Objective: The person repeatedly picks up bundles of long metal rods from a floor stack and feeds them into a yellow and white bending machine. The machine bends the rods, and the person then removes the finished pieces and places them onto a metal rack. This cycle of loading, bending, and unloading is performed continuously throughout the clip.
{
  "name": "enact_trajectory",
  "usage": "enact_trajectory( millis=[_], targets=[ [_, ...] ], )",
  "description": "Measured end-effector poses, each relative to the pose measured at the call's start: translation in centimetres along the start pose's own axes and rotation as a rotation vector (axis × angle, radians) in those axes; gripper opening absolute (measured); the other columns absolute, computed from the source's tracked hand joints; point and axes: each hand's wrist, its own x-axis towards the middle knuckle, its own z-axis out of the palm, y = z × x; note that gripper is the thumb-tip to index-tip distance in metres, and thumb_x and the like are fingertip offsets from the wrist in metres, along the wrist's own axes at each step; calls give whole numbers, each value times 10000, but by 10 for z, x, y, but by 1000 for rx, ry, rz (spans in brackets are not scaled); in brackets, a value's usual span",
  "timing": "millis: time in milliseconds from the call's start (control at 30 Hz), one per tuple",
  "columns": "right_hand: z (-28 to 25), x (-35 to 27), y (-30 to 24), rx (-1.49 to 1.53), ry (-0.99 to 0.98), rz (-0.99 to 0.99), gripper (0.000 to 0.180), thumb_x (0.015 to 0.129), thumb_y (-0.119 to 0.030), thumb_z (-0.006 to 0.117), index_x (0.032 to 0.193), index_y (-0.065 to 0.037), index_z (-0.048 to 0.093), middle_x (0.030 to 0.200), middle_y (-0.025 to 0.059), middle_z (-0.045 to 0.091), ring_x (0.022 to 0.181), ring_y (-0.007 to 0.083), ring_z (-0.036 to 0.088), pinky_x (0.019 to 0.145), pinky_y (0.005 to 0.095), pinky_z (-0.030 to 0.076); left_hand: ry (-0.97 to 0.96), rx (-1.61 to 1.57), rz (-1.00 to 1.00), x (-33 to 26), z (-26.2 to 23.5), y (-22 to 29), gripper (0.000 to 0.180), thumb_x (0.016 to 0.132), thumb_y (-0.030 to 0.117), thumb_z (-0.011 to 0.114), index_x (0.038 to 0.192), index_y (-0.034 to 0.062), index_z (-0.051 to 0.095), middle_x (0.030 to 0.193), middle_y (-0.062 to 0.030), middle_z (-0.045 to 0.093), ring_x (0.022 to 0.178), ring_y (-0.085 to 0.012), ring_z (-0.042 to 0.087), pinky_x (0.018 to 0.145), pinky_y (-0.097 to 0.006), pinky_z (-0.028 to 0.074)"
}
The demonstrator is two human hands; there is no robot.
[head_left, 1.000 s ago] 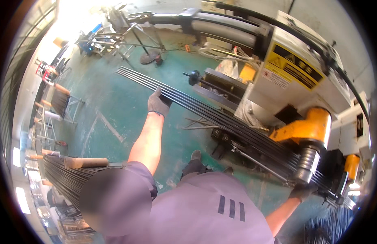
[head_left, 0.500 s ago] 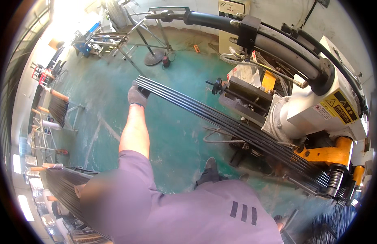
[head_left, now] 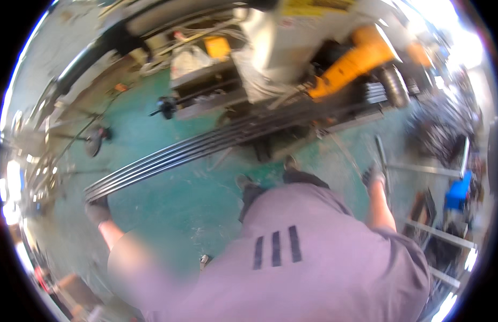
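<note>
Several long dark metal rods [head_left: 168,158] lie side by side, slanting from the far left up to a machine. My left hand [head_left: 99,210], in a grey glove, is closed around their near-left end from below. The other ends run under the machine's orange clamp arm [head_left: 356,61], where blur hides how they sit. On the right, my gloved right hand [head_left: 373,178] is low beside an upright metal bar [head_left: 382,161] of a rack. Motion smears its fingers, and I cannot tell whether it touches the bar.
A steel vise-like block [head_left: 208,86] with a black hand knob [head_left: 166,108] juts from the machine above the rods. To the right are a metal rack [head_left: 442,234], a blue box [head_left: 458,192] and a tangled heap of thin dark rods [head_left: 439,126]. A round stand base [head_left: 93,141] rests on the green floor.
My view has turned rightward, so the machine appears farther left and higher. The left hand still grips the rods' end. My right hand now shows more fully beside the rack.
</note>
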Motion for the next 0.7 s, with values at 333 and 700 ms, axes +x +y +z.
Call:
enact_trajectory(
  millis=[333,700],
  targets=[
    [13,-9,-2,115,-85,71,430,953,-422,615,1052,-7,565,775,103,600,586,224,601,523,342,527,236,-1548,-1052,-132,118,109,671,1018,448,416,1532,65,219,1579,-164,271,1453,-355,266,1166,-542,268],
    [6,183,-97,-127,-291,78,384,910,-339,679,1010,29,627,770,135,646,613,231,627,566,375,558,405,-2898,-2686,-309,361,292,380,943,318,508,1240,86,555,1399,-132,507,1300,-309,457,1047,-429,379]
  ],
)
